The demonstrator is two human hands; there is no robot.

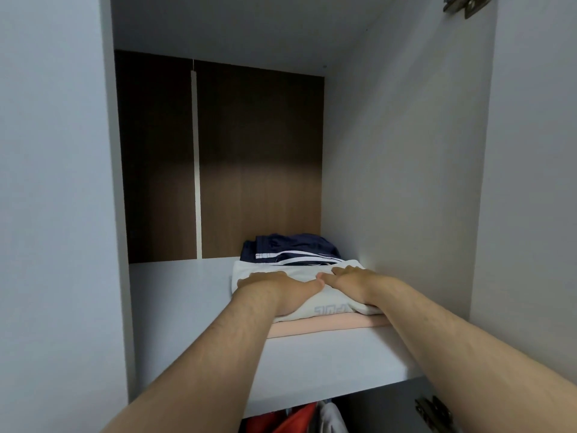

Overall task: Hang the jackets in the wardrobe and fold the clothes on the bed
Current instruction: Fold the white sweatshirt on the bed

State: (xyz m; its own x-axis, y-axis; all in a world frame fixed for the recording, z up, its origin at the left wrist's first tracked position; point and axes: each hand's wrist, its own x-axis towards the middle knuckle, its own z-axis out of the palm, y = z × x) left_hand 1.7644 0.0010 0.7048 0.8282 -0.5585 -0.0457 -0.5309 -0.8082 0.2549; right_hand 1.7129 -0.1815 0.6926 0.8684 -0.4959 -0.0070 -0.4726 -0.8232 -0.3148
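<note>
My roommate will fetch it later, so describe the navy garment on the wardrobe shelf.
On the wardrobe shelf, go to the right side wall. Behind the folded white garment lying on a pink garment, nearest the brown back panel, sits the navy garment. It is the only dark piece, crossed by white stripes.

**Hidden / cut off**

Print on white top [331,303] partly under left hand [274,287] & right hand [346,281], unreadable. Pink garment [312,328] mostly buried beneath. Navy garment [296,245], 12 o'clock of white top: near edge covered. Red clothes [296,420] at 6 o'clock cut by frame. Hinge [465,3] at 1 o'clock clipped.
</note>
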